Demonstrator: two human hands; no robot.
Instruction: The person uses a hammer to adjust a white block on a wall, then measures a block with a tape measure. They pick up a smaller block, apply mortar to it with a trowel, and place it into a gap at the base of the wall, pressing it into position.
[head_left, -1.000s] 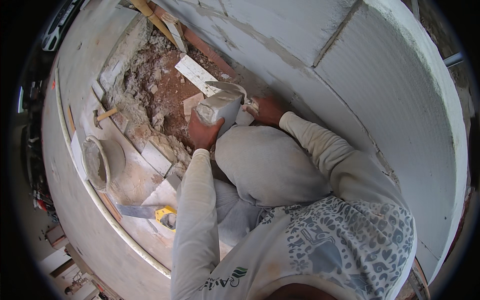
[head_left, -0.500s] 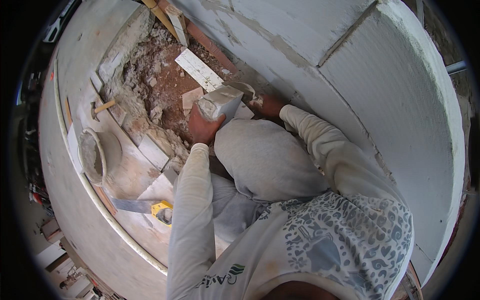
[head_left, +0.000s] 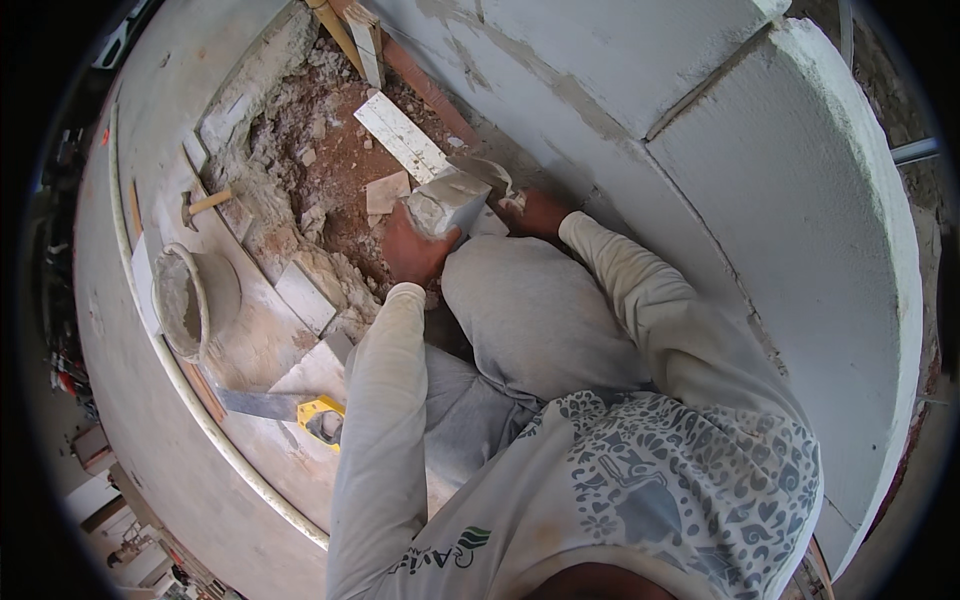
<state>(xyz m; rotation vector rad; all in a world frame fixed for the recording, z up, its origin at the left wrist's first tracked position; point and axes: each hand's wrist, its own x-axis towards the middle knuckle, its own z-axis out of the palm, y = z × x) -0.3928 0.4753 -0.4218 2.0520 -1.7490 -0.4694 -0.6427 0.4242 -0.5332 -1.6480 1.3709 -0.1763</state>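
My left hand is wrapped round the near left end of a pale block, which rests against my bent knee. Grey mortar covers part of the block's upper left face. In my right hand, closed on a handle that is mostly hidden, is a trowel. Its blade lies along the far edge of the block, with some mortar near the grip. Beyond the block, a white speckled strip slants over reddish soil, and a small beige tile piece lies beside it.
A wall of large pale blocks rises close on my right. To my left are a bucket with mortar residue, a hammer, a yellow-handled saw and a long pale pipe. Broken rubble edges the dug soil.
The trowel blade has tilted and shifted slightly along the block's far edge. Block and left hand appear a little further right, while the whole view has also shifted slightly.
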